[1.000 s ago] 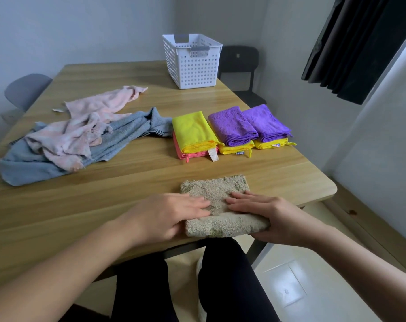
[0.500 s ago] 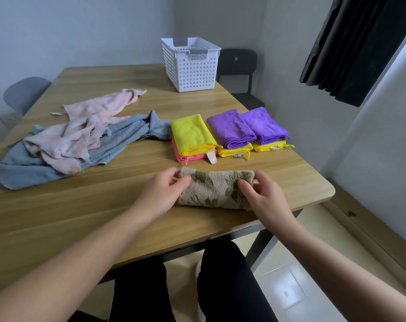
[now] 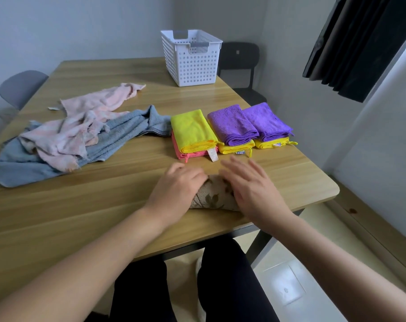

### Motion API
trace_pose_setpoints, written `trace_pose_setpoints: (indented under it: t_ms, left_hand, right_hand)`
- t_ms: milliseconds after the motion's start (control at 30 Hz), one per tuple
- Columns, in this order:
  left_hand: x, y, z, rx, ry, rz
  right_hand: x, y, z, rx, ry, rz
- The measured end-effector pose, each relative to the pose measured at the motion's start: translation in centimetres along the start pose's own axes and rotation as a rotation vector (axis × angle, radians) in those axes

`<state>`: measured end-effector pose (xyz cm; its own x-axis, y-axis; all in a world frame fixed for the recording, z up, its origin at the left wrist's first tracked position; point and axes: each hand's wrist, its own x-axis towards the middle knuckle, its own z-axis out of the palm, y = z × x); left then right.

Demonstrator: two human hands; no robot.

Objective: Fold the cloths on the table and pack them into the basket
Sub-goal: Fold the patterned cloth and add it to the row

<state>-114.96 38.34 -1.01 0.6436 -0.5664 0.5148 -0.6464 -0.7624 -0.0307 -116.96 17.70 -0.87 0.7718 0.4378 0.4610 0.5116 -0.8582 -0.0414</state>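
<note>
A matt, wood-grain table [image 3: 99, 212] is seen bearing plush microfibre cloths [image 3: 232, 123], a looped terry towel [image 3: 125, 133] at left, and a perforated plastic basket [image 3: 192, 63] at far.

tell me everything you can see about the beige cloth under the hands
The beige cloth looks like terry towelling with a darker brown leaf pattern. It is folded into a small bundle lying on the wooden table near its front edge. The left hand and right hand rest on top, covering most of it.
</note>
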Motion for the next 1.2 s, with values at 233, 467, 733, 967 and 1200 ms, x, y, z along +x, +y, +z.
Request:
trace_pose_setpoints:
  t_ms: [233,467,733,967,1200]
  left_hand:
    - [-1.0,-0.8,-0.9,-0.059,-0.626,-0.031]
    - [2.2,-2.1,-3.0,0.114,-0.678,0.138]
    - [3.5,-3.7,-2.8,0.197,-0.031,0.278]
    - [8.4,-3.0,-3.2,-1.142,-0.193,-0.929]
    - [17.1,-3.0,-1.1,-1.452,-0.200,-0.918]
  right_hand:
    - [-1.5,0.4,-0.9,0.053,-0.487,-0.088]
    - [3.9,0.5,-3.8,0.354,-0.659,0.284]
    - [5.5,0.4,-1.8,0.955,-0.612,0.464]
    - [5.7,2.1,-0.9,1.526,-0.258,0.673]
    - [7.9,7.3,-3.1,1.425,-0.123,0.649]
